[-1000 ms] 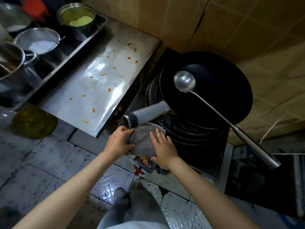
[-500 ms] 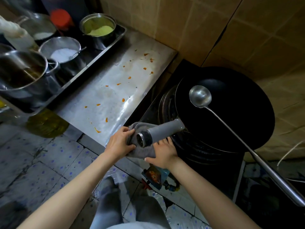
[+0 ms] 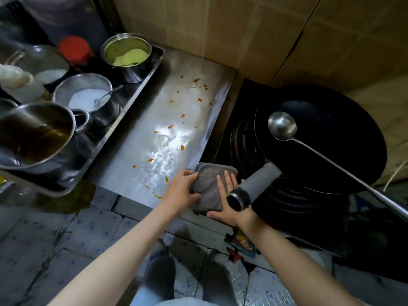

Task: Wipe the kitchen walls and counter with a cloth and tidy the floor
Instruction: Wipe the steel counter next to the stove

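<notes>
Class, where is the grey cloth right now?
The cloth lies folded at the near right corner of the steel counter, under both hands, just left of the wok handle.

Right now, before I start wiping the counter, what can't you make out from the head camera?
- Counter under the cloth: covered by cloth and both hands.
- Right hand: partly hidden behind the wok handle.
- Ladle handle end: cut off at the right edge.
- Big pot: cropped by the left edge; contents dark, unclear.
- Floor litter: too small to identify.
</notes>
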Demonstrator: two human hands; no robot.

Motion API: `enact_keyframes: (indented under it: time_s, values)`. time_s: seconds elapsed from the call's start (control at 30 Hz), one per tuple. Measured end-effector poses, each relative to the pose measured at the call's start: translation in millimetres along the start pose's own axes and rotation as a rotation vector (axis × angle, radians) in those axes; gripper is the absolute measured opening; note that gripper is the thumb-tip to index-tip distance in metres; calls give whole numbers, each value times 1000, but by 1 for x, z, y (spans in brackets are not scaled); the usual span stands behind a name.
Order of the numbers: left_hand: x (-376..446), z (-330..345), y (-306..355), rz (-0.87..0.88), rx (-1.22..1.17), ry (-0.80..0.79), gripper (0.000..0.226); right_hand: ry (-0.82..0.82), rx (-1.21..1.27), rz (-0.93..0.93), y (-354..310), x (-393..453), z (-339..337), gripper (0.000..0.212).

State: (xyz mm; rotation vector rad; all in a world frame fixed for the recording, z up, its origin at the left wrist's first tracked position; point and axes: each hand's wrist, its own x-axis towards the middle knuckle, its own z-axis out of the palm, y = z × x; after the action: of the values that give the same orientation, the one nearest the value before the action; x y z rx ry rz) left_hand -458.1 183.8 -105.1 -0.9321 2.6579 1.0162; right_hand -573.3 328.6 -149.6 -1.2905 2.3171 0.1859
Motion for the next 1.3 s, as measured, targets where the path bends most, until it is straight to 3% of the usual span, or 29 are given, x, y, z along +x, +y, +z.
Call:
enact_keyframes:
  time_s: [0.2,0.5,0.97,1.1,1.3]
  values:
    - [12,-27,-24,57,-18,30,55,22,13,64,-29,17,-8,108]
    - [14,-41,-61,71,-45,53,66,-24,127,133,-69,23,-15,96]
    - [-4,-66,-132,61,-1,63,67,85,78,23,-111,31,-26,80]
    - [-4,-63,-132,250,350,146,70,78,32,15,-110,33,-25,86]
    - [3,-45,-129,284,594,-158,92,49,3,2,-110,33,-22,87]
